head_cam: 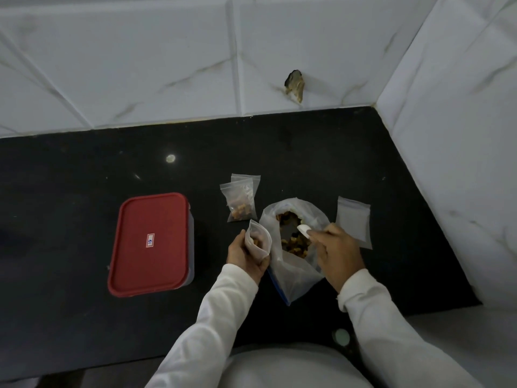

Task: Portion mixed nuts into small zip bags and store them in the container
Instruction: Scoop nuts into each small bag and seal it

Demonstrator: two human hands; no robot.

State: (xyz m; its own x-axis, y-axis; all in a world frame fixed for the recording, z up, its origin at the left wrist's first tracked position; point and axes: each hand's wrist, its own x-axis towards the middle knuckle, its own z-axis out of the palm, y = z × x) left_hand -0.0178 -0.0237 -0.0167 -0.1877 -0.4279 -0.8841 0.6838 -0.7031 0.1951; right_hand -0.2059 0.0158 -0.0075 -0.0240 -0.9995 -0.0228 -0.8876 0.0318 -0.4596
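Two filled small bags (241,204) lie overlapped on the black counter (84,169), just behind the big bag of mixed nuts (291,275). The left hand (246,257) grips an open small zip bag (258,242) with a few nuts inside, right beside the big bag. The right hand (337,254) pinches a white scoop (303,229) over the big bag's mouth. An empty bag (354,222) lies flat to the right; the red-lidded container (149,243) sits closed well to the left

Only marking I can find: a small white sticker (150,240), red-edged, centred on the red container lid (131,214), left on the desk (70,177). Its blue characters are too small to read.
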